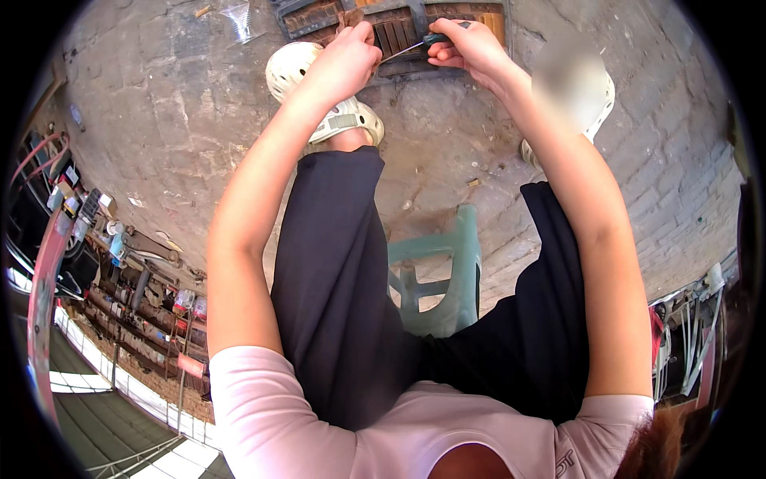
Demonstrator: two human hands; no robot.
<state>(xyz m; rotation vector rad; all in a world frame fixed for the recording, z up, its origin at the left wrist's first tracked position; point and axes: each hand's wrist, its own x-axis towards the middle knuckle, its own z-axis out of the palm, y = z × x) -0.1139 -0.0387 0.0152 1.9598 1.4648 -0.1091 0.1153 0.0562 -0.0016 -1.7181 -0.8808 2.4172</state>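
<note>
With 12 at the top of the view, the right hand (472, 54) is working near 1 o'clock, its fingers closing round the handle of a screwdriver (432, 39). The screwdriver is lying between the two hands, just on the 6 o'clock side of a dark-framed piece with brown slats (396, 34). Its long axis is running from 2 o'clock to 8, the handle sitting at the 2 o'clock end and the thin shaft pointing toward 8, at the left hand (345, 65). That hand is covering the area by the tip, so I cannot tell what the tip is touching. The left fingers are curling near 12 o'clock, a brown fragment (351, 16) showing just beyond them; I cannot tell whether they are gripping it. The slatted piece is stretching from 9 toward 3 o'clock.
</note>
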